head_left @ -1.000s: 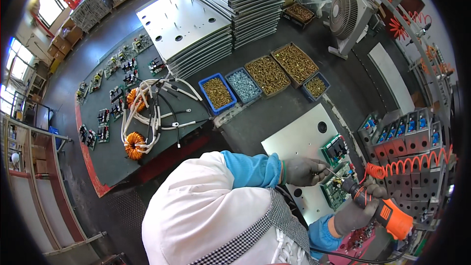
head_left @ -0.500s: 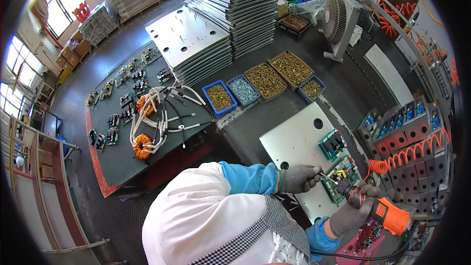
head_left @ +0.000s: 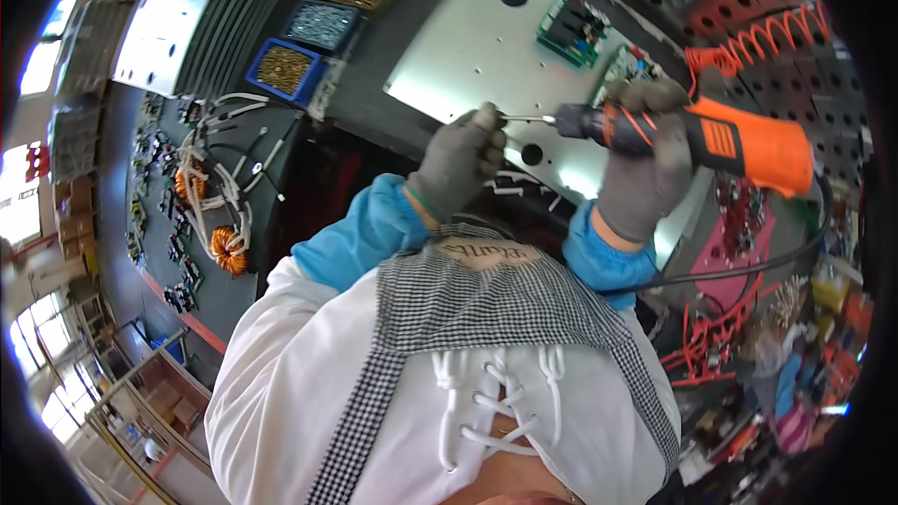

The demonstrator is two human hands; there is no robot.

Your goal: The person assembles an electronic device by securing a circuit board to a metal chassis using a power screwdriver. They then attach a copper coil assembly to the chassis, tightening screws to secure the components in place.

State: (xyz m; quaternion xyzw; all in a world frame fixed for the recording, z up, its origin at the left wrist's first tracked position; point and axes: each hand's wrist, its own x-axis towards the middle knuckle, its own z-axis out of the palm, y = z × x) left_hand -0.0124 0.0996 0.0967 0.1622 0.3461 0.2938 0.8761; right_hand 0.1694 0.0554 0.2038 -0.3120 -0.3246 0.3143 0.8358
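right hand [head_left: 650, 140]: your glove is wrapped firmly round the front of the orange and black driver [head_left: 748, 148].
left hand [head_left: 458, 159]: your fingers are curled closed, thumb and finger meeting at the tip of the bit [head_left: 528, 119]; whether they pinch anything small, i cannot tell.
driver: it lies across your front above the near edge of the metal plate [head_left: 449, 75], bit pointing left.
bit: best lined up straight with your fingertips and steadied lightly, since a skewed tip may slip.
gloves: draw your left fingertips clear before the driver spins, as the cloth could catch.
boards: both circuit boards [head_left: 572, 30] sit by the plate's far edge; pass the driver well above the half-hidden one.
cable [head_left: 739, 273]: leave it slack below your right sleeve [head_left: 603, 252].
count at hand: two gloved hands, one driver, one bit, one plate, two boards.
count on the counter [head_left: 369, 84]: five tubs [head_left: 278, 92] toward its left edge, two cut off by the view.
count on the left table [head_left: 192, 321]: two copper rings [head_left: 227, 257].
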